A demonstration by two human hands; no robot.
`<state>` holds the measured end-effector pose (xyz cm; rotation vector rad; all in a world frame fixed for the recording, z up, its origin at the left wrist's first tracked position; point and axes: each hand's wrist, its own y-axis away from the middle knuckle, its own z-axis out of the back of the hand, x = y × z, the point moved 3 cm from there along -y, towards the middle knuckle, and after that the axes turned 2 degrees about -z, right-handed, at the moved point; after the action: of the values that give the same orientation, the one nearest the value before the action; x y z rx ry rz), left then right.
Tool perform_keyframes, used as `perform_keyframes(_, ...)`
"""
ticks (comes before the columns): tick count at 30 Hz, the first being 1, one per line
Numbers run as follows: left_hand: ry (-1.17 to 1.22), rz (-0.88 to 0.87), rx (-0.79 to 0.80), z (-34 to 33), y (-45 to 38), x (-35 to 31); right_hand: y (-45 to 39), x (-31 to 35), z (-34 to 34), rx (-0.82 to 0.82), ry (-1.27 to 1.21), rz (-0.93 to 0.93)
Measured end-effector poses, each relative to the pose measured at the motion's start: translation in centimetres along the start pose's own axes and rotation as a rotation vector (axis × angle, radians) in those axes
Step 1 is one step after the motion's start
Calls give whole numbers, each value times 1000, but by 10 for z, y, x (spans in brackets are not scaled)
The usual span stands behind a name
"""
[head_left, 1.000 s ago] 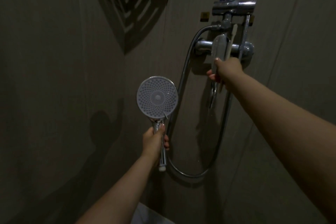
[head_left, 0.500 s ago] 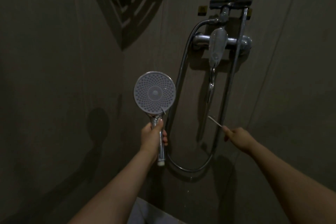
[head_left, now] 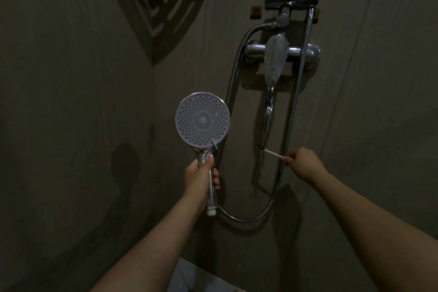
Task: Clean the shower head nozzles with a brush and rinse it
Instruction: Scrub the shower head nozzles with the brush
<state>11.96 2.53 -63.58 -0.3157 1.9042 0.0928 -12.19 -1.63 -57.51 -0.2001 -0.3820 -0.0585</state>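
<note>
My left hand point(head_left: 201, 176) grips the chrome handle of the round shower head point(head_left: 202, 121), held upright with its grey nozzle face turned toward me. My right hand point(head_left: 301, 163) pinches the white handle of a small thin brush point(head_left: 269, 151). Its dark bristle tip points left and sits under the thin stream of water point(head_left: 268, 111) falling from the tap. The brush is right of the shower head and apart from it. A metal hose point(head_left: 244, 217) loops from the handle's base up to the mixer.
The chrome mixer tap point(head_left: 276, 59) and its lever sit on the dim wall, with a vertical riser rail point(head_left: 297, 92) beside it. A dark slatted corner shelf point(head_left: 163, 0) hangs at upper left. Something white point(head_left: 189, 277) shows at the bottom edge.
My right hand left the tap lever and dropped down with the brush, which now sits under the running water. The left hand and shower head have barely moved.
</note>
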Motion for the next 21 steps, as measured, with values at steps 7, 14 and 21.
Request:
perform_keyframes(7, 10, -5, -15, 1, 1, 0, 2, 5, 2, -7, -43, 21)
perform_keyframes(14, 18, -4, -25, 3, -2, 1, 1, 10, 3, -9, -149, 21)
perform_keyframes(21, 18, 12, -26, 6, -2, 7, 0, 4, 8, 24, -126, -5)
